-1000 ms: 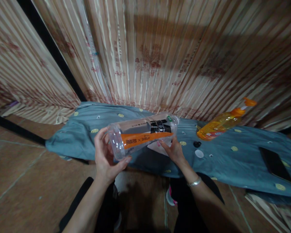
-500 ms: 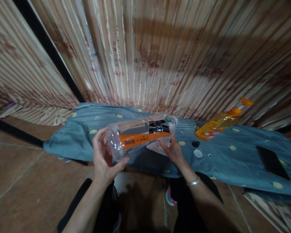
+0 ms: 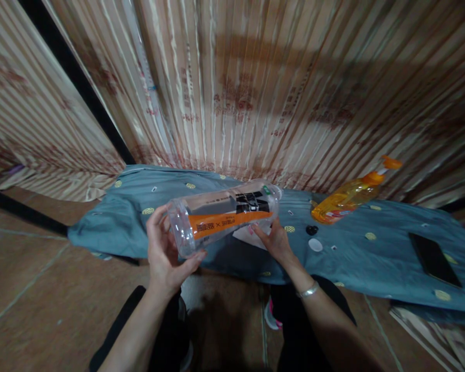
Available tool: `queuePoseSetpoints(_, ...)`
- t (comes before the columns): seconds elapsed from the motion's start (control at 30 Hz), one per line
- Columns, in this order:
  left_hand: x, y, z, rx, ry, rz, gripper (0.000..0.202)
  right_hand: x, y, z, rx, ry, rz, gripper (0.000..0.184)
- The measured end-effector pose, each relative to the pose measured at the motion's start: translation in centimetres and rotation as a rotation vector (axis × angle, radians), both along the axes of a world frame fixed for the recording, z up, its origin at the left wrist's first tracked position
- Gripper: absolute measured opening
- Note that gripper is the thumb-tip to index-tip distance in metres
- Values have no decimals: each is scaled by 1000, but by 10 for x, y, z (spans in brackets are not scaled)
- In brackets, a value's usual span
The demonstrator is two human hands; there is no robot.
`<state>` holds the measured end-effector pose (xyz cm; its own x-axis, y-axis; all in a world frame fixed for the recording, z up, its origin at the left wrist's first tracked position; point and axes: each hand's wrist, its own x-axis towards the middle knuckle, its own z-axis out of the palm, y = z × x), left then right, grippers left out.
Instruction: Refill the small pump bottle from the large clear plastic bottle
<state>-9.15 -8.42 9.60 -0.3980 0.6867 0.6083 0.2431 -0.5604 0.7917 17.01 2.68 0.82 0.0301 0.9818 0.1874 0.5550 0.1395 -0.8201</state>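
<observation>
A clear plastic bottle with an orange and black label lies sideways between my two hands, above the cloth-covered surface. My left hand grips its base end, thumb below and fingers behind. Near the neck end, my right hand holds it with the thumb on the near side; its other fingers are hidden behind the bottle. A white piece of paper or tissue with a pink mark shows just under the bottle, by my right thumb. I cannot tell whether my right hand touches it.
A blue cloth with yellow prints covers the narrow surface. On it are an orange pump bottle lying tilted, a small black object, a white disc and a black phone. A striped curtain hangs behind.
Almost nothing differs. The whole view has shifted very slightly, and both hands keep the same hold on the bottle.
</observation>
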Motion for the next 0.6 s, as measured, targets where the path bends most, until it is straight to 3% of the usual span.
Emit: queuePoseSetpoints(0.6,-1,0,-2,43,28,20,103,0,0,1,-9,10,22,43)
